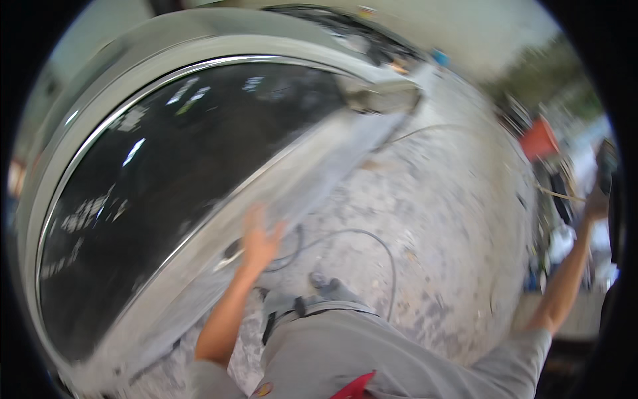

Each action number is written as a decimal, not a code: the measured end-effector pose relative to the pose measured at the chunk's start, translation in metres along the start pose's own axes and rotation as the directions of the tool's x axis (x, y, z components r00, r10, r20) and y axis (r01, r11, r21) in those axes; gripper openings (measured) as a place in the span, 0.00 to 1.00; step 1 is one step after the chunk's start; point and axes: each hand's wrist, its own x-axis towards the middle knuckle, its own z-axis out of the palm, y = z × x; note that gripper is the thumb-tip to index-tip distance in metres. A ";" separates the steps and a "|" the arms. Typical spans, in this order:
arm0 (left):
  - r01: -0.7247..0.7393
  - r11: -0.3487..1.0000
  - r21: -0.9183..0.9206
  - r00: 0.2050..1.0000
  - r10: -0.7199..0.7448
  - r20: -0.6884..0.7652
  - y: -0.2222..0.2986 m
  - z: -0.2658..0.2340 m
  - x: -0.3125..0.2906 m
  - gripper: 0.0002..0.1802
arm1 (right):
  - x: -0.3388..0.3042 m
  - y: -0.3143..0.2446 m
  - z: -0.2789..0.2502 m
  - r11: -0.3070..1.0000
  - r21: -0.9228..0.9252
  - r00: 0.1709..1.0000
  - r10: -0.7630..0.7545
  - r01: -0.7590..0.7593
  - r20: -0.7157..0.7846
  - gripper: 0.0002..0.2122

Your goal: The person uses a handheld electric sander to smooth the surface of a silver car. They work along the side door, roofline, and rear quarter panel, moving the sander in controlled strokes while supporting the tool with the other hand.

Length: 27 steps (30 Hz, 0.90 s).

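Note:
My left hand (258,239) is open, its fingers spread over the dull grey car door (286,176) just below the window. It seems to rest on the panel near the door handle (229,256), though blur hides the exact contact. Far out to the right, my right hand (597,203) is raised at the edge of the view, closed around a dark object (605,163) whose kind I cannot make out. The dark car window (193,153) has a bright metal trim and reflects lights. At the door's front end is the side mirror (384,98).
A thin hose (392,266) curves across the stained concrete floor (445,213) beside my feet. Along the right side are a red container (539,139) and blurred clutter on a bench or shelf. A small blue object (439,58) lies beyond the car's front.

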 end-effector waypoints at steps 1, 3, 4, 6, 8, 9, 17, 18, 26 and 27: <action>0.041 0.998 0.042 0.999 -0.041 0.002 -0.010 0.000 -0.007 0.37 | -0.027 0.034 0.004 0.995 -0.074 0.994 0.076 -0.070 0.082 0.35; 0.133 0.989 0.064 0.989 -0.137 0.050 -0.025 -0.007 -0.029 0.35 | -0.099 0.087 -0.010 0.982 -0.185 0.988 0.063 -0.036 0.141 0.34; 0.193 0.979 0.066 0.980 -0.196 0.045 -0.033 -0.009 -0.037 0.35 | -0.139 0.100 -0.028 0.973 -0.232 0.956 0.058 0.010 0.286 0.31; 0.238 0.971 0.012 0.969 -0.238 0.071 -0.047 -0.012 -0.049 0.35 | -0.216 0.109 -0.066 0.980 -0.195 0.841 0.082 0.028 0.534 0.28; 0.340 0.940 0.019 0.937 -0.341 0.075 -0.064 -0.026 -0.054 0.35 | -0.277 0.084 -0.117 0.989 -0.038 0.630 0.121 -0.143 0.767 0.38; 0.446 0.893 0.061 0.892 -0.449 0.059 -0.073 -0.035 -0.056 0.35 | -0.310 0.061 -0.152 0.889 -0.009 0.370 0.200 -0.458 0.907 0.38; 0.094 0.818 0.567 0.860 0.221 -0.461 -0.098 -0.198 0.005 0.39 | -0.403 -0.274 -0.327 0.539 0.081 -0.041 -0.211 -0.838 0.977 0.25; 0.101 0.789 0.606 0.836 0.264 -0.482 -0.100 -0.232 0.016 0.40 | -0.387 -0.317 -0.339 0.462 0.077 -0.061 -0.275 -0.884 0.960 0.26; 0.153 0.554 0.818 0.799 0.419 -0.432 -0.140 -0.440 0.112 0.47 | -0.184 -0.582 -0.420 0.245 0.341 0.150 -0.569 -0.908 0.809 0.26; 0.024 0.535 0.845 0.776 0.523 -0.353 -0.150 -0.455 0.111 0.47 | -0.164 -0.608 -0.439 0.262 0.318 0.119 -0.571 -0.911 0.812 0.26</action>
